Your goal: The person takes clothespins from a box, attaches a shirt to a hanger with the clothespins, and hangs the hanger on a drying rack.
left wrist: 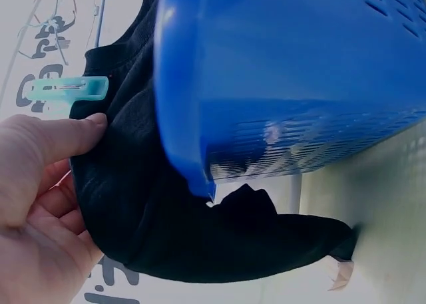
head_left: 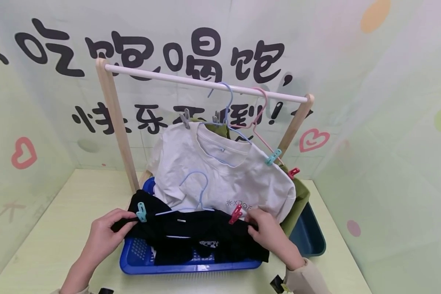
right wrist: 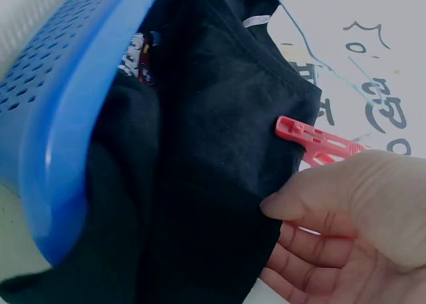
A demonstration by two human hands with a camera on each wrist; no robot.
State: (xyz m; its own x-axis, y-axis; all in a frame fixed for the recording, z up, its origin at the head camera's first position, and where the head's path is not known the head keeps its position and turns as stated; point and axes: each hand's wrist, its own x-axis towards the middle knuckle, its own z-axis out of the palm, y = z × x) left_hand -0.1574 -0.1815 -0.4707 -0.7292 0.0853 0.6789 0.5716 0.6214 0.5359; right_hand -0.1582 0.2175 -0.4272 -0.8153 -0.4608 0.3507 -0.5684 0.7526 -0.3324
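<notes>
A black T-shirt (head_left: pixel 239 241) with a light-blue hanger (head_left: pixel 202 190) in its neck is held up above a blue basket (head_left: pixel 191 268). My left hand (head_left: pixel 108 232) pinches its left shoulder between thumb and fingers, right by a teal clip (head_left: pixel 141 212). At the other shoulder my right hand (head_left: pixel 266 230) pinches the cloth beside a red clip (head_left: pixel 236 214). The left wrist view shows the left thumb (left wrist: pixel 80 134) on the black fabric just below the teal clip. In the right wrist view, the right thumb (right wrist: pixel 293 197) presses the shirt near the red clip.
Behind stands a wooden rack with a white bar (head_left: pixel 206 83). From it hang a white T-shirt (head_left: pixel 220 183) on a blue hanger and a green garment (head_left: pixel 299 200) on a pink hanger (head_left: pixel 265 100). A dark teal bin (head_left: pixel 316 228) sits at the right on the pale table (head_left: pixel 77 196).
</notes>
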